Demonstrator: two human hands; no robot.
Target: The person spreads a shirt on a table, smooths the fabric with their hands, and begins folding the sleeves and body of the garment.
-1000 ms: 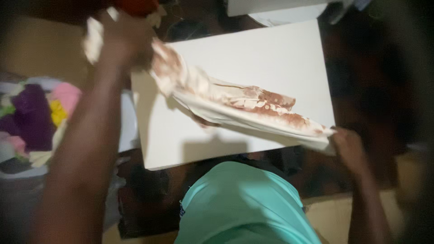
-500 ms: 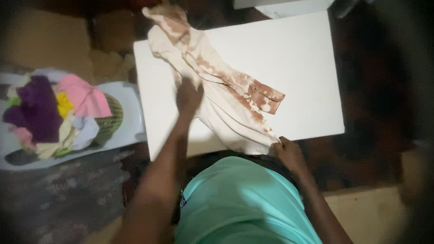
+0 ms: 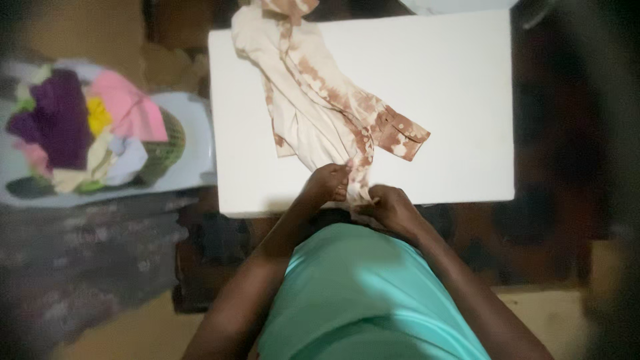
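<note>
A cream garment with rust-brown blotches lies bunched on a white board, running from the board's far left corner down to its near edge. A brown cuffed sleeve end sticks out to the right. My left hand pinches the garment's near end at the board's front edge. My right hand grips the same end just beside it, the two hands almost touching. My turquoise shirt fills the bottom of the view.
A pale basket at the left holds a heap of clothes in purple, pink, yellow and green. Dark patterned floor surrounds the board. Another pale object sits at the top edge.
The garment was stretched in the air between my hands; it has been laid on the board. My left hand came down from the far corner to the near edge, beside my right hand.
</note>
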